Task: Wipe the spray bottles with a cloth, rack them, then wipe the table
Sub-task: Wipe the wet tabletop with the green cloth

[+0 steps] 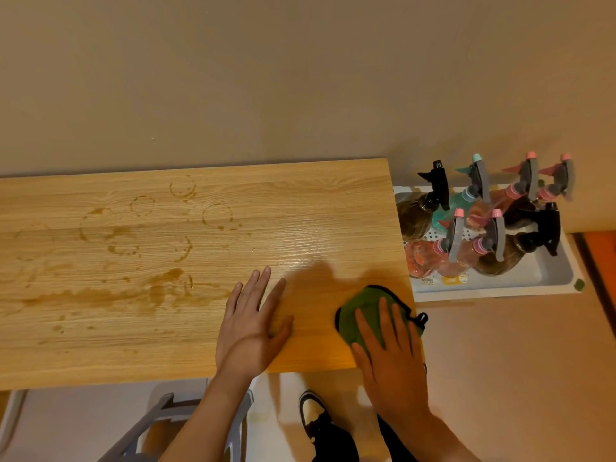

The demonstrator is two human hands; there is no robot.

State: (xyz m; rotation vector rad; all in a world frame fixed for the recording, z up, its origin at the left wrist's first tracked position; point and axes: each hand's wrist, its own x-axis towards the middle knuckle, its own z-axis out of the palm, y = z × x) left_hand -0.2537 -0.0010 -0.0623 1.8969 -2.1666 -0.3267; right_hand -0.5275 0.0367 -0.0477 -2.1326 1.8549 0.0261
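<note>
My right hand (390,358) presses flat on a green cloth (366,308) at the near right corner of the wooden table (300,221). My left hand (251,323) rests flat on the tabletop just left of the cloth, fingers straight. Brown ring marks and a smeared spill (126,261) cover the left half of the table. Several spray bottles (480,228) with pink, teal and black triggers stand in a white rack tray (553,275) to the right of the table.
A beige wall rises right behind the table. The rack tray sits on a lower surface beside the table's right edge. Below the near edge I see a grey chair frame (156,425) and a black and white shoe (313,411) on the floor.
</note>
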